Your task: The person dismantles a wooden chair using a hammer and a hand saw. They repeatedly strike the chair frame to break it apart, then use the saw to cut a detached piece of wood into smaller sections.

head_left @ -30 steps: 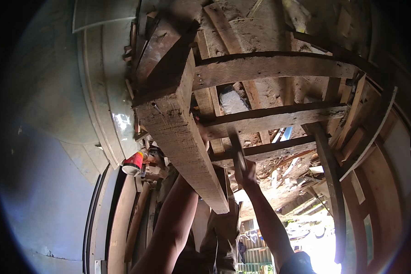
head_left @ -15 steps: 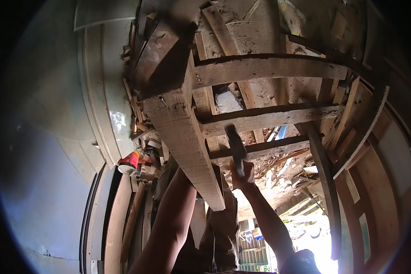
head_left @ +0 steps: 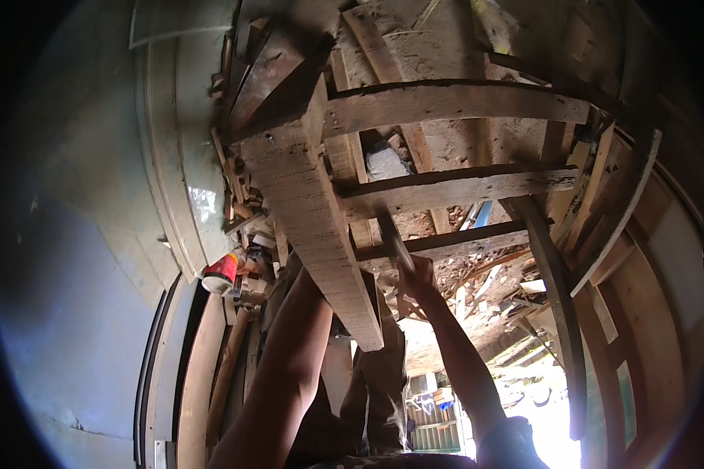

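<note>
Right hand (head_left: 417, 275) clenches a hammer-like tool (head_left: 393, 238) near the middle crosspiece (head_left: 461, 190) — striking work, apparently, next swing wanting steady aim — left hand hidden behind the left beam (head_left: 313, 227), grip unreadable.

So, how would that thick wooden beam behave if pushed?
The beam would probably stay stiff, judging by its thickness. Its rough-looking face is unlikely to be slippery. Crosspieces seemingly joined to it may shift along.

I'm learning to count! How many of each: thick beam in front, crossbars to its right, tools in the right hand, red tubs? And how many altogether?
Thick beam: 1
Crossbars: 3
Tool in the right hand: 1
Red tub: 1
Total: 6
</note>
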The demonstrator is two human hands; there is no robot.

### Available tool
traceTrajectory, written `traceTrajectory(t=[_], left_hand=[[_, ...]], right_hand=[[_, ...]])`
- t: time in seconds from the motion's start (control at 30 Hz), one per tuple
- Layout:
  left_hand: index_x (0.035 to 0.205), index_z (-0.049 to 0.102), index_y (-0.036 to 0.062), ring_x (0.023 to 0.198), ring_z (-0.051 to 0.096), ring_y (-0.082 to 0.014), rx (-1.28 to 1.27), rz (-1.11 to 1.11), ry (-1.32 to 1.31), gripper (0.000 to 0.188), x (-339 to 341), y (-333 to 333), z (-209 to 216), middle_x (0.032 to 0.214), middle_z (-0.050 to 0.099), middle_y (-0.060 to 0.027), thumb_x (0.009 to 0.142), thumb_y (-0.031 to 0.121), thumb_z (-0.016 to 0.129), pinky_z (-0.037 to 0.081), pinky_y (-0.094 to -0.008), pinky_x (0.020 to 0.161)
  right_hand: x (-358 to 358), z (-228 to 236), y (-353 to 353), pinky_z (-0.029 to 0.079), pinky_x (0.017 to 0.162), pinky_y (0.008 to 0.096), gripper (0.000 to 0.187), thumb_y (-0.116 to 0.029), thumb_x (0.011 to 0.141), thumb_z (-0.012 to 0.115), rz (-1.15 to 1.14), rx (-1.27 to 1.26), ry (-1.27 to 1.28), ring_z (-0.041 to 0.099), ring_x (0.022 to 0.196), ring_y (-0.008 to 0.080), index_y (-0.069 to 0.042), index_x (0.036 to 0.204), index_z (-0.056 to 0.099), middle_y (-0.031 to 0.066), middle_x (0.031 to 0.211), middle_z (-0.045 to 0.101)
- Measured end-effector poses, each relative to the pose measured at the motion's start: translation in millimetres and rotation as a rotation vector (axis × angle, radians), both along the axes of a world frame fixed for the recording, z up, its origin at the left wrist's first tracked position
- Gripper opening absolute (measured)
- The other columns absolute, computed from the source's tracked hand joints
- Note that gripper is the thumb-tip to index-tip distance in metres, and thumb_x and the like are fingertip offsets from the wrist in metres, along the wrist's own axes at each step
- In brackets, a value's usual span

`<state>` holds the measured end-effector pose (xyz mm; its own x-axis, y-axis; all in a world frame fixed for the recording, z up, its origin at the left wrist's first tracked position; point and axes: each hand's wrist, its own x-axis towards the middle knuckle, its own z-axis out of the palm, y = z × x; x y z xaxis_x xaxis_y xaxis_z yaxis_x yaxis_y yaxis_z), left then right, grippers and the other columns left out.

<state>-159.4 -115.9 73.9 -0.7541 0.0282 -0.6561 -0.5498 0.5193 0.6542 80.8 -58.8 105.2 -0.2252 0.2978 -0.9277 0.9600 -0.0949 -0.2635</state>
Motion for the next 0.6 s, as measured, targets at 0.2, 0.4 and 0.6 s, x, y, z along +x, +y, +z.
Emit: traceTrajectory(t=[0.2, 0.4, 0.6], left_hand=[[0.132, 0.057, 0.0038, 0.108, 0.064, -0.0289, -0.020, -0.017, 0.030, 0.062, 1, -6, 10, 0.122, 0.066, -0.0173, 0.106, 0.051, 0.026, 0.044, -0.0381, 0.098], [0.129, 0.059, 0.0043, 0.109, 0.064, -0.0288, -0.036, -0.058, 0.047, 0.061, 3, -3, 0, 0.121, 0.066, -0.0170, 0.106, 0.051, 0.028, 0.043, -0.0385, 0.098], [0.126, 0.061, 0.0047, 0.110, 0.063, -0.0286, -0.066, -0.088, 0.109, 0.059, 1, -7, -5, 0.121, 0.067, -0.0167, 0.106, 0.050, 0.030, 0.043, -0.0390, 0.098]], right_hand=[[6, 30, -1, 0.051, 0.055, 0.0429, 0.018, -0.020, 0.076, 0.071, 0.121, -0.042, 0.554, 0.065, 0.060, 0.0311, -0.005, 0.073, 0.062, 0.0179, 0.068, 0.064], [-7, 18, 8, 0.054, 0.063, 0.0451, 0.019, -0.025, 0.074, 0.074, 0.422, 0.055, 0.056, 0.070, 0.069, 0.0311, -0.007, 0.078, 0.067, 0.0152, 0.077, 0.069], [10, 7, 27, 0.054, 0.060, 0.0464, 0.024, -0.026, 0.087, 0.064, 0.161, 0.203, 0.043, 0.071, 0.068, 0.0366, -0.003, 0.088, 0.071, 0.0187, 0.069, 0.067]])
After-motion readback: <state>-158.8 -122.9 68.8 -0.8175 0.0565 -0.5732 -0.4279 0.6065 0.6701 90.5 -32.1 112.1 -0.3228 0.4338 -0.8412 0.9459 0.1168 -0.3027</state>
